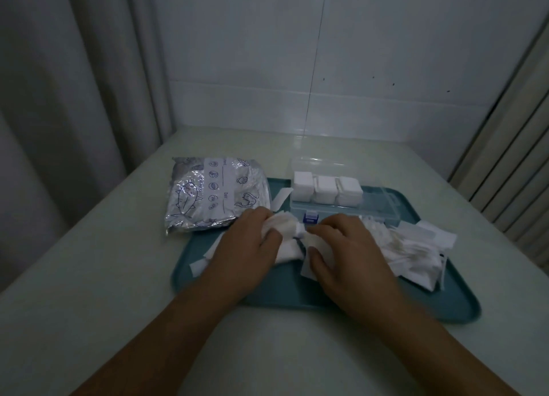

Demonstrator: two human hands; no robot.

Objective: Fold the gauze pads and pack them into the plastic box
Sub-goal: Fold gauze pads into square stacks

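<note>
Clear plastic box [368,207] holds three folded stacks [326,190]; both hands [297,241] pinching gauze pad [289,235]

Silver foil bag [215,195] with blue printed drawings lying flat on the pale table [89,276], just beyond and left of the left fingertips, its near edge overlapping the teal tray [297,302]'s far-left corner; grey curtain [74,98] far left, white tiled wall [356,53] behind.
</note>
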